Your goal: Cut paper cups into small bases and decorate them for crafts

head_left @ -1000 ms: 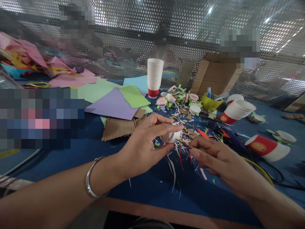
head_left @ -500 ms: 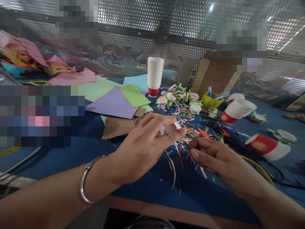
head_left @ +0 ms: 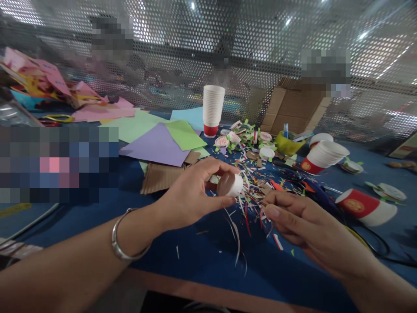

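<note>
The left hand (head_left: 192, 191), a silver bangle (head_left: 115, 241) round its wrist, grasps a small round white paper cup piece (head_left: 235, 185), thumb beneath and fingers curled over the top, the hollow side facing back toward the palm. This piece is clear of the blue tabletop (head_left: 202, 278), just left of the fingertips of the right hand (head_left: 299, 219) and apart from them. The right thumb and forefinger are pinched on a thin brownish sliver (head_left: 263, 203), too small to identify. Directly beyond and beneath both grips spreads a litter of red, white and green paper scraps (head_left: 246, 221). Left of and beyond the left grip, a flat purple paper sheet (head_left: 159, 145) partly covers a brown corrugated cardboard piece (head_left: 163, 177). Farther beyond that grip stands a tall stack of white paper cups with a red lower band (head_left: 213, 106); round white paper discs with green paper tabs (head_left: 267, 153) cluster to its right. Right of the right-hand grip, a red-and-white paper cup (head_left: 356, 205) lies on its side.
</note>
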Demonstrator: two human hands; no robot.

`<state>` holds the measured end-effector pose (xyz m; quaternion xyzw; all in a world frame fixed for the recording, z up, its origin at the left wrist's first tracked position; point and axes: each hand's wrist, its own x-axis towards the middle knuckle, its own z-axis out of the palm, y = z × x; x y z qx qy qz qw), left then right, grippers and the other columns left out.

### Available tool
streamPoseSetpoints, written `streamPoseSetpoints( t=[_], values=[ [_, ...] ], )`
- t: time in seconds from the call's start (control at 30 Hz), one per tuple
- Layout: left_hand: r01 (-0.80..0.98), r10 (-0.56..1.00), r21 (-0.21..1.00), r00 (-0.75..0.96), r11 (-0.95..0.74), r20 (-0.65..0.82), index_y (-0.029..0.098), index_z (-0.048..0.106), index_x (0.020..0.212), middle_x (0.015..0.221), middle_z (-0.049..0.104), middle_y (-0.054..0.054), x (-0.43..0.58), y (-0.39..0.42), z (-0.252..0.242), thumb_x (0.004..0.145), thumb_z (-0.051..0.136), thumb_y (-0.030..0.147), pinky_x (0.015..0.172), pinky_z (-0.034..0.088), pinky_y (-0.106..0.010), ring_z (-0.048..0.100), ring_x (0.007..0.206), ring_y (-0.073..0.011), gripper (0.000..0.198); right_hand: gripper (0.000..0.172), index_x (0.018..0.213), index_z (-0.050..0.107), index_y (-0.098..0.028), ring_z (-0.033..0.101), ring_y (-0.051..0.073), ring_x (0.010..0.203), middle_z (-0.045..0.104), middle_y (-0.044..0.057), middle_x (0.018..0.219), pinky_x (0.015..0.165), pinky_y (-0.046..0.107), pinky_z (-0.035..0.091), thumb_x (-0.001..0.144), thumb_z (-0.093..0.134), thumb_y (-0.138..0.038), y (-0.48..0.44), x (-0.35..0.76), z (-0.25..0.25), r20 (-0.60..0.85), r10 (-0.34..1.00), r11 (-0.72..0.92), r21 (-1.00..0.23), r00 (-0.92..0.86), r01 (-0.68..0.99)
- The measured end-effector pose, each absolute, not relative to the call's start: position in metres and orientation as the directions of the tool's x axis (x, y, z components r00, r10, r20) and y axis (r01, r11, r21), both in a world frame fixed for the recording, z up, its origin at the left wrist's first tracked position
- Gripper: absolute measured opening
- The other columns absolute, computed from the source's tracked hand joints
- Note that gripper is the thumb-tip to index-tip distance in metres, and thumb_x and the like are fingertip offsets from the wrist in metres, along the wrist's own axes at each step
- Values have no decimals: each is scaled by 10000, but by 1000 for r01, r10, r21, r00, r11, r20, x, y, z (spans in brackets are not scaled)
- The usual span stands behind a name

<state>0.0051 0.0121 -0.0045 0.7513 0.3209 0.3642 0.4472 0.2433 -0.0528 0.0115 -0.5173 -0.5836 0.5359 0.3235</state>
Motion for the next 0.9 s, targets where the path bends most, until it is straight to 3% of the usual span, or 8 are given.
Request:
streamPoseSetpoints(
  t=[0.23, 0.47, 0.9],
  values=[
    [34, 761, 945, 602, -325, 240, 241, 625, 1249, 1234, 605, -63, 7, 16, -11, 811, 828, 301, 968, 597, -400, 651, 1123, -220, 487, 474, 954, 674, -200, 287, 71, 474, 393, -65, 606, 392, 205, 207, 818, 730, -651, -57, 252, 8, -239, 946, -200, -962, -218, 187],
    [-11, 768, 945, 579, -328, 273, 220, 578, 1200, 1206, 564, -47, 8, 14, -7, 805, 835, 288, 954, 606, -380, 634, 1086, -189, 476, 380, 819, 552, -202, 143, 40, 498, 285, -86, 655, 397, 168, 87, 897, 721, -534, -58, 256, 8, -318, 910, -316, -947, -267, 53],
    [36, 670, 824, 603, -565, 433, 232, 560, 1168, 1238, 591, -93, 8, 11, -11, 843, 789, 262, 899, 612, -344, 603, 1252, -252, 398, 358, 854, 576, -191, 140, 31, 486, 310, -92, 647, 377, 140, 102, 920, 702, -519, -59, 256, 9, -322, 893, -321, -945, -314, 58]
  ],
)
